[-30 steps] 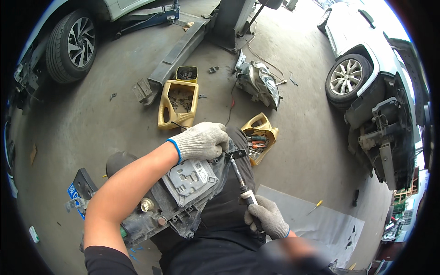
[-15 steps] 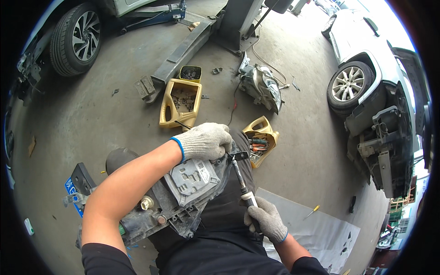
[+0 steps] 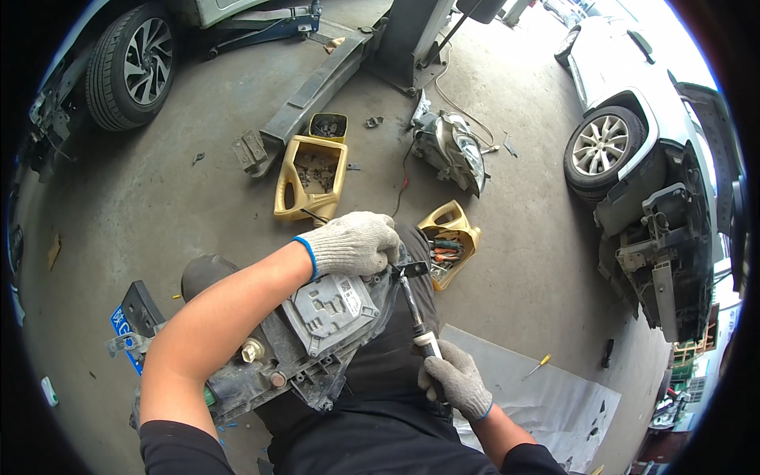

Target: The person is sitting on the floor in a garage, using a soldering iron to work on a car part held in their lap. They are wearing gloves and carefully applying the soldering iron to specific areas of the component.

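Place: car repair workshop
Signs: lift post [image 3: 412, 32], stripped white car [image 3: 649, 158], loose headlight [image 3: 451, 146], concrete floor [image 3: 182, 198]

Concrete floor [image 3: 182, 214]: 2 yellow trays [image 3: 310, 178] (parts inside), loose headlight [image 3: 453, 149], white sheet [image 3: 546, 400], small screwdriver [image 3: 537, 366].

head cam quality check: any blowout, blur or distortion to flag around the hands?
Head view: heavy fisheye with a black rim, the lift arm bowing; top right is blown out over the white car; soft daylight, faint shadows; left hand, right hand and ratchet are sharp, no motion blur.
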Motion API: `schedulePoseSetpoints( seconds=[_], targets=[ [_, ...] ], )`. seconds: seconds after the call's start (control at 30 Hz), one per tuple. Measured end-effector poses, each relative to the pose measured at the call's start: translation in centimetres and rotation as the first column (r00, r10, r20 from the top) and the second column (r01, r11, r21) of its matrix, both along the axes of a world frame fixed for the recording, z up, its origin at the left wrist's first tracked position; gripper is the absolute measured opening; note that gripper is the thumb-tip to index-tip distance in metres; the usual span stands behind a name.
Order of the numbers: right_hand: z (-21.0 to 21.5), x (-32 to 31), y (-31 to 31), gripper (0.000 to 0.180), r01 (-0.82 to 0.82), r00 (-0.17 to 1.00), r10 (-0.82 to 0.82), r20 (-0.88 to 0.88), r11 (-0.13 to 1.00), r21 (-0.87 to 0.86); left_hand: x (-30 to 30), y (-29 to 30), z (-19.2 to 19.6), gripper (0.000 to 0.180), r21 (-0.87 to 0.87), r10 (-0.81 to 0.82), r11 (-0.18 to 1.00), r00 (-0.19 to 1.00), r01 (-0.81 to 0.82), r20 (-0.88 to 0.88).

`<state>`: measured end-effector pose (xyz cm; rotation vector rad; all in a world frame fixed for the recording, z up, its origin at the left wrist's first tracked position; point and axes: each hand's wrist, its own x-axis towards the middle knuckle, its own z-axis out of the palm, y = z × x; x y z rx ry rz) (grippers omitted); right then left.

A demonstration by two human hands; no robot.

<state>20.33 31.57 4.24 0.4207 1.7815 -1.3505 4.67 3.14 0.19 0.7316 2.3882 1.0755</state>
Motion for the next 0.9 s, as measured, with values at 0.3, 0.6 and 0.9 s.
schedulePoseSetpoints(
  seconds=[0.3,0.6,0.9],
  targets=[
    [0.2,-0.15,-0.4,0.042,-0.019,1.0,0.019,-0.007,0.999,0.04,0.05,-0.15,-0.28,0.027,0.01,0.005,1.0,1.0,-0.005,-0.025],
    [-0.24,-0.03,-0.17,0.041,-0.047,0.999,0.048,-0.027,0.998,0.03,-0.09,-0.15,-0.6,0.026,0.014,-0.014,1.0,0.999,0.014,-0.051],
    [-0.45,-0.09,-0.09,0.044,-0.078,0.997,0.08,-0.021,0.996,0.049,-0.07,-0.01,0.0,0.027,0.019,0.0,1.0,1.0,0.0,0.014]
  ],
)
